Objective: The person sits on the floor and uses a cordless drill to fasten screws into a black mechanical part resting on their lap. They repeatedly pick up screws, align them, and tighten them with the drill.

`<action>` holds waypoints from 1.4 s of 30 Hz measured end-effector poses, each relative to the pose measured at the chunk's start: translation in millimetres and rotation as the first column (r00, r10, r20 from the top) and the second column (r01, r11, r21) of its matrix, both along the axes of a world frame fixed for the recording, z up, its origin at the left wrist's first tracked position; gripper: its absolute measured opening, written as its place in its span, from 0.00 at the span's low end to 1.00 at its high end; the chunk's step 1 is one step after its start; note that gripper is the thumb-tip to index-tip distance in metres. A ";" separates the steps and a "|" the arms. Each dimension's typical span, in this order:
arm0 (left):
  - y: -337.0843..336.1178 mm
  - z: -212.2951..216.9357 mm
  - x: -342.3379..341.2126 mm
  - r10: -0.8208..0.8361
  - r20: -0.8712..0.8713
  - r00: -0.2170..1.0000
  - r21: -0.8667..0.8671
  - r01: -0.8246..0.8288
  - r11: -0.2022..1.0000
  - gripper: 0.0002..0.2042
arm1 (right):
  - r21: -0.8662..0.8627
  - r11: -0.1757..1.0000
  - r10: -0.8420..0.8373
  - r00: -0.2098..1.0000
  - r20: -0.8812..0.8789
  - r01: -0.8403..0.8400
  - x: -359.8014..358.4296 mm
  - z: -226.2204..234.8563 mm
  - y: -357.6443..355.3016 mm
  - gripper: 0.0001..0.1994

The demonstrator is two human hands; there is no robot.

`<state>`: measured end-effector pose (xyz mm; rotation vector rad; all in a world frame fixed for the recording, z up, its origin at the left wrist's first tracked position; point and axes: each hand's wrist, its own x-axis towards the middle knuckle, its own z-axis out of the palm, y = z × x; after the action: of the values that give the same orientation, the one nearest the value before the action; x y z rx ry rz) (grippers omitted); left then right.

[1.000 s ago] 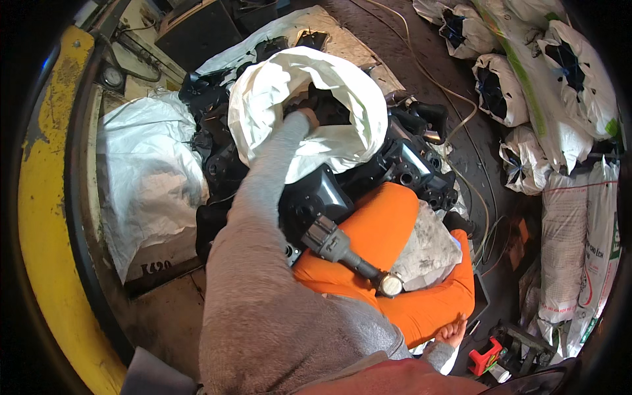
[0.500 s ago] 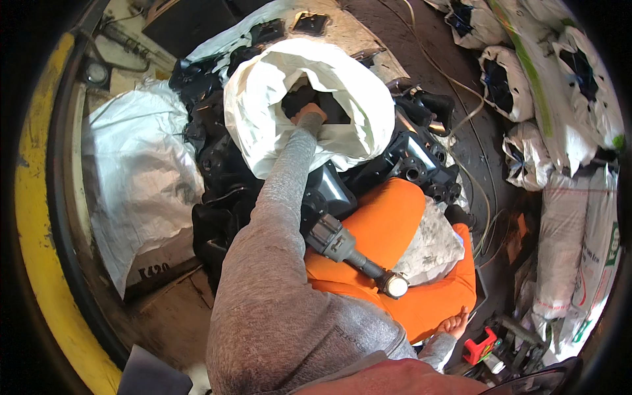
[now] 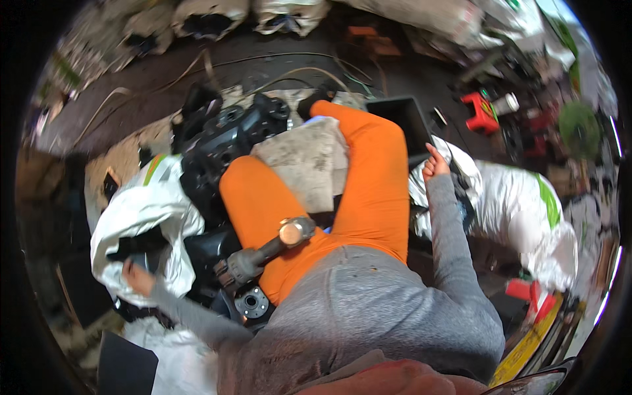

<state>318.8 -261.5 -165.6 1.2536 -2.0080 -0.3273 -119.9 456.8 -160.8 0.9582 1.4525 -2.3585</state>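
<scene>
Item: white woven sack (image 3: 151, 205), at our left, beside black moulded parts (image 3: 230, 131). Item: left hand (image 3: 139, 279), at its mouth; blurred, grip we cannot tell. Item: right hand (image 3: 436, 164), loosely spread, seemingly unladen, beside black bin (image 3: 408, 122). Handling: we should keep the rim wide.

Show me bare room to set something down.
Dark floor shows between the reddish block and the black tray; a strip crossed by hoses runs between the upper sacks and the black parts. It is crowded around the left hand, at the mouth of the open white sack, and by the right hand, with the tray and a white bag close.
</scene>
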 end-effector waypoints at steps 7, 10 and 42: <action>58.4 160.5 29.7 -0.375 -0.307 0.875 0.361 0.472 0.804 0.09 | 0.680 0.671 0.262 0.952 0.156 -0.296 -28.4 -53.0 0.7 0.12; 89.8 156.2 -115.9 -0.638 -0.100 0.764 0.190 0.644 0.741 0.07 | 0.896 0.186 0.544 0.802 0.248 -0.403 -59.2 -115.7 26.7 0.14; 281.0 133.4 -159.6 -0.972 0.192 0.135 0.921 0.318 0.226 0.30 | 0.869 0.266 0.759 0.646 0.078 -0.417 -165.2 -121.8 1.9 0.12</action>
<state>159.1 19.5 -32.2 0.5146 -3.5376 -1.4284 -285.0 458.8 -282.6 -0.0880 2.6025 -1.1725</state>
